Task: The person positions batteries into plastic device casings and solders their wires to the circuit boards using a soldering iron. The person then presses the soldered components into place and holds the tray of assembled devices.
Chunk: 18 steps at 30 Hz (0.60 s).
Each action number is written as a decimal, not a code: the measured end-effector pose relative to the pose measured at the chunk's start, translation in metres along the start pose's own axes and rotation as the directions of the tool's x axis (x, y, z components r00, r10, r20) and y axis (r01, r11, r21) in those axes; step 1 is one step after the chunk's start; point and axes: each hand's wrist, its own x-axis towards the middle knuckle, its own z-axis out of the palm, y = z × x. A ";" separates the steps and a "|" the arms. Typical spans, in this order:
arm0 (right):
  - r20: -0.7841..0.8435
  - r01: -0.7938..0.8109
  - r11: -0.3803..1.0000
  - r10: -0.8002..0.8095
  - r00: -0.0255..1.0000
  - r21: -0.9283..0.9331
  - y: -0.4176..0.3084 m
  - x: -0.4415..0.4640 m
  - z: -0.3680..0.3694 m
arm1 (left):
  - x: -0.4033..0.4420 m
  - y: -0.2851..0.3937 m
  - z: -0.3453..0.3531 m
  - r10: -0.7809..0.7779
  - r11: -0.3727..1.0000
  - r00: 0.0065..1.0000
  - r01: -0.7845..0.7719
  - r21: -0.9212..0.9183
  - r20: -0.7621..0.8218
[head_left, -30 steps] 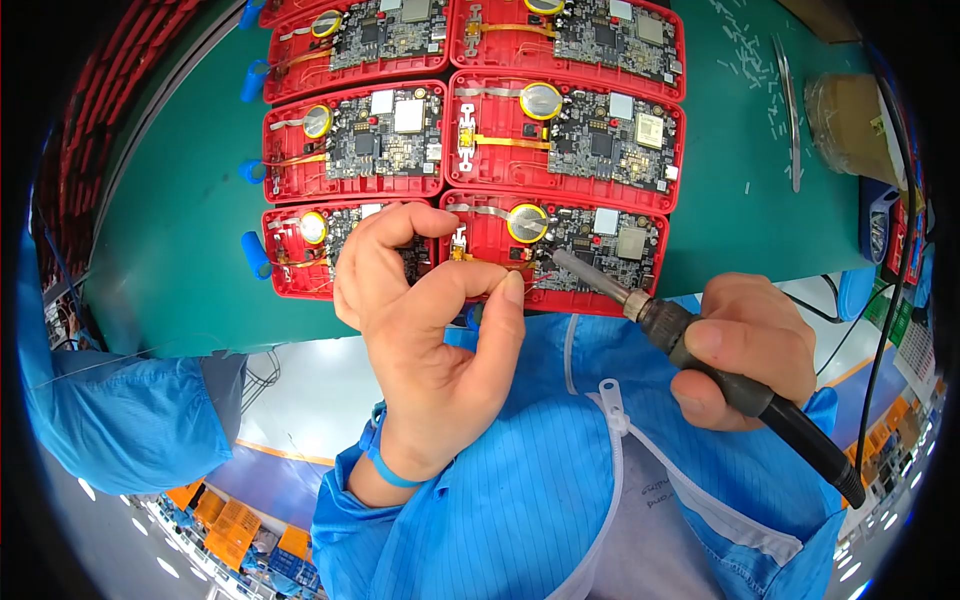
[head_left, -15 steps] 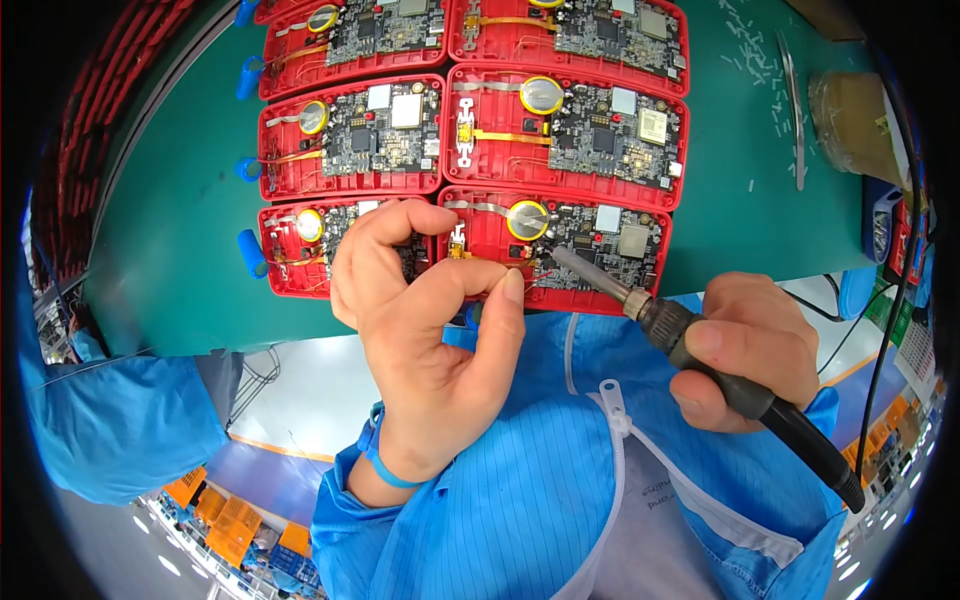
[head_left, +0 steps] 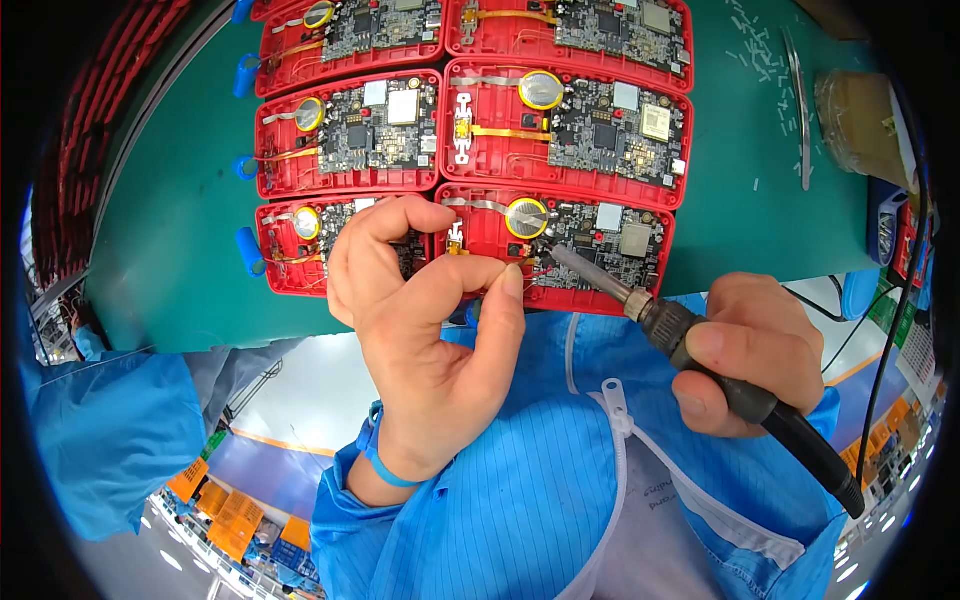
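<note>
My right hand [head_left: 755,355] grips a soldering iron [head_left: 690,335] by its dark handle. The iron's tip points up and left, over the circuit board [head_left: 625,245] in the nearest right red housing [head_left: 655,295]. My left hand [head_left: 430,330] pinches thumb and index finger together at the board's lower left edge. A thin reddish wire [head_left: 541,271] runs from these fingertips toward the board; the pinched end is hidden. A round yellow-rimmed coin cell [head_left: 526,218] sits just above the iron's tip. My left hand partly covers the neighbouring red housing [head_left: 290,245].
Several more red housings [head_left: 350,180] with boards lie in two columns on the green mat [head_left: 180,230]. Blue cylinders [head_left: 250,252] stick out at left. Tweezers [head_left: 797,110], small white pieces [head_left: 755,45] and a tape roll [head_left: 850,120] lie at right. Another person's blue sleeve [head_left: 120,430] is at left.
Both hands and the soldering iron hold almost the same place. The other person's sleeve at left has shifted slightly left, and the view has moved a little.
</note>
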 end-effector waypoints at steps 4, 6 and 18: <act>0.000 0.001 1.000 -0.001 1.000 0.002 0.000 0.000 0.000 | 0.000 0.000 0.001 -0.003 1.000 1.000 0.003 0.002 -0.007; 0.002 0.001 1.000 -0.001 1.000 0.002 0.000 0.000 0.000 | 0.000 -0.001 0.001 -0.001 1.000 1.000 0.001 0.001 -0.010; -0.045 0.084 0.994 -0.081 0.996 0.069 0.007 -0.002 -0.003 | 0.001 -0.002 0.000 0.001 1.000 1.000 -0.001 0.010 -0.015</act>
